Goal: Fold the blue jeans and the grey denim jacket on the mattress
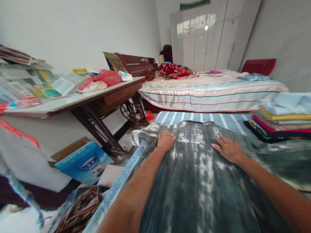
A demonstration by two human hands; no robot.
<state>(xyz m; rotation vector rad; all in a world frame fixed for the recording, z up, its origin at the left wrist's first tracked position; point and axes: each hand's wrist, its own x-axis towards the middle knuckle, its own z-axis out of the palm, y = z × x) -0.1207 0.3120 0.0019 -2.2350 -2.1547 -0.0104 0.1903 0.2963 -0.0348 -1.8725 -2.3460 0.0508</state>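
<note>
A grey washed-denim garment [194, 174] lies spread over a blue striped sheet [194, 118] right in front of me. My left hand [165, 140] rests on its upper left part, fingers together and pointing away, pressing flat. My right hand [229, 149] lies flat on the upper right part, fingers stretched out toward the left. Neither hand holds anything; both lie open on the cloth near the garment's far edge.
A stack of folded clothes [279, 121] sits at the right. A bed [211, 92] with a red floral bundle [173, 70] stands beyond. A cluttered sewing-machine table [97, 94] is on the left, a blue box [84, 161] below it. White wardrobe [206, 35] at back.
</note>
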